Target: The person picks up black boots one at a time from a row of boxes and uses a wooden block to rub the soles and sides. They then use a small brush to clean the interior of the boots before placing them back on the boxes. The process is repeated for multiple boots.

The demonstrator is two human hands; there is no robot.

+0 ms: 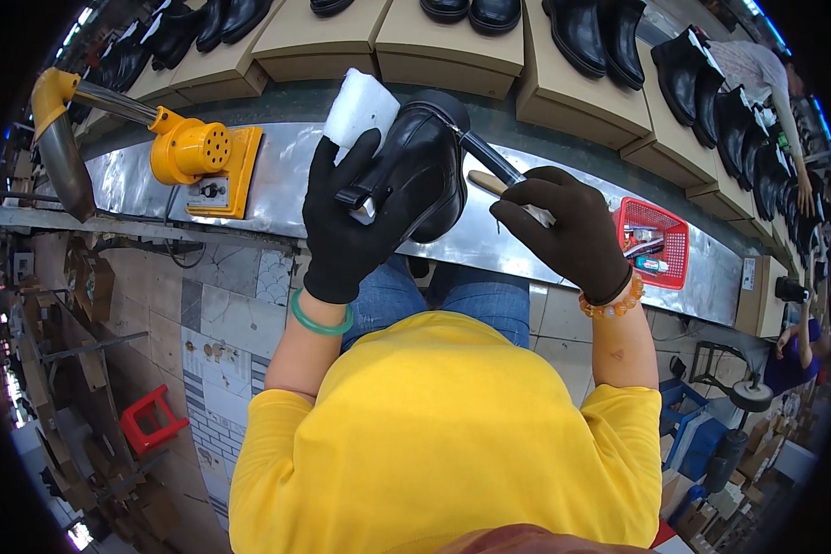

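Observation:
My left hand [349, 222], in a dark glove, grips a black leather boot [427, 166] by its shaft, over the metal bench. White packing material [360, 109] sticks out beside the boot, next to my fingers. In my gloved right hand [568, 226] is a dark, pen-like tool [491, 159] with a thin tip. That tip meets the boot near its rounded far end; the exact contact is too small to make out. A tan, wooden-looking handle [486, 182] shows just left of my right fingers, and whether I hold it cannot be told.
A yellow hot-air blower [194, 152] stands on the bench [286, 175] at left. At right sits a red plastic basket [679, 245] with tubes and small items. Cardboard boxes [448, 51] topped with black boots line the far side. A red stool [154, 420] is on the floor.

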